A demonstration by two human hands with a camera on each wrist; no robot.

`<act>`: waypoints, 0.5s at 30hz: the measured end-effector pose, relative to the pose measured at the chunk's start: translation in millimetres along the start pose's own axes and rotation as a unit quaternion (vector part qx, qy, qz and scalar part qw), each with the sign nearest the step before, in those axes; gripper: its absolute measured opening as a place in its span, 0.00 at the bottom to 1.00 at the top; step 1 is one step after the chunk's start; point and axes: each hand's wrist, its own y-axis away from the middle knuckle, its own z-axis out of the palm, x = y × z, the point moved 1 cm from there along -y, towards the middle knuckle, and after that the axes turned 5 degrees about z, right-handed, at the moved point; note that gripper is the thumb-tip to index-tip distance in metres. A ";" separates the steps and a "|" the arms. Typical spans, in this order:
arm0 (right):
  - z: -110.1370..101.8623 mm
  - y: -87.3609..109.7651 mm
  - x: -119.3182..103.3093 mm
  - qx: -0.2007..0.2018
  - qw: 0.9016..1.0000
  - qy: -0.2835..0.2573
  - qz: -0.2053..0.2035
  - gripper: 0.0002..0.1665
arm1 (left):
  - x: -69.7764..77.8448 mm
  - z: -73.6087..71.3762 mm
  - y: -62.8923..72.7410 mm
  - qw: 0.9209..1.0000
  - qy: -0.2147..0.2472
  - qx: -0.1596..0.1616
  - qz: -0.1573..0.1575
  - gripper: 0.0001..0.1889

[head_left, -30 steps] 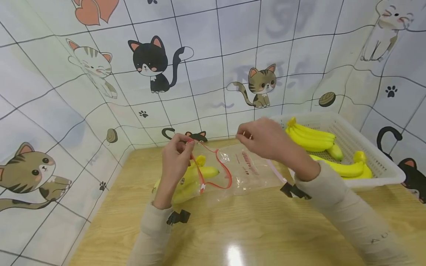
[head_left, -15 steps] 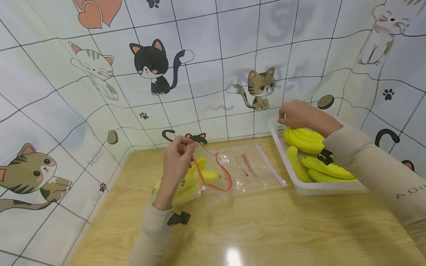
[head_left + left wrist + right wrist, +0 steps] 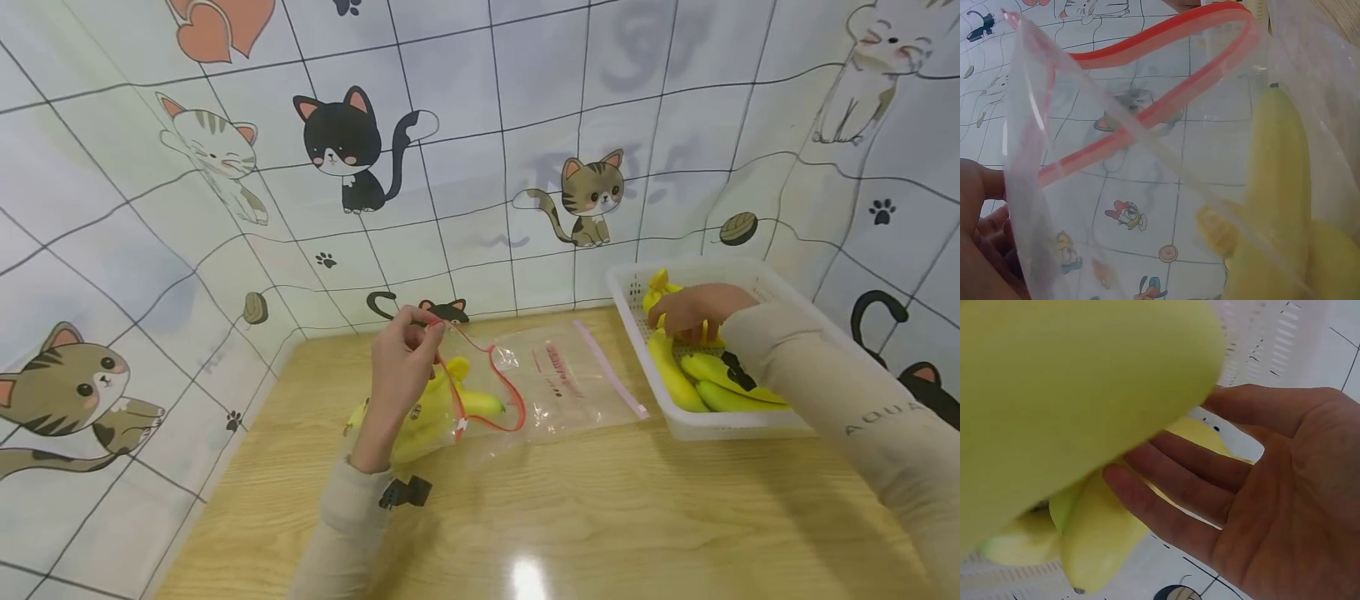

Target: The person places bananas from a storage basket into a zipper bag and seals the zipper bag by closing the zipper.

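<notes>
With its thumb and fingers, my left hand point(image 3: 402, 354) pinches the red-zip rim of a clear zip bag point(image 3: 513, 417). The bag stands open, and through its film I see a yellow banana bunch point(image 3: 1272, 200). My right hand point(image 3: 701, 308) reaches down into the white basket point(image 3: 682, 427), over a banana bunch point(image 3: 660, 287) at the back. In the right wrist view its fingers are extended, their tips passing behind a large near banana point(image 3: 1085, 381), and the palm is bare.
More bananas point(image 3: 671, 375) lie at the front of the basket. A second clear bag with a pink zip point(image 3: 611, 371) lies flat on the wooden table point(image 3: 555, 508), left of the basket. Cat-printed sheeting point(image 3: 465, 167) rises behind and at both sides.
My right hand has moved from above the flat bag, rightward over the basket, then down to the bananas in it. My left hand has stayed at the red-zip rim.
</notes>
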 end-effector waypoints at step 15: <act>9.9 -20.8 3.0 -0.007 0.998 -0.048 0.041 0.31 | -1.0 -1.1 -2.6 1.000 -0.001 -0.003 -0.004 0.05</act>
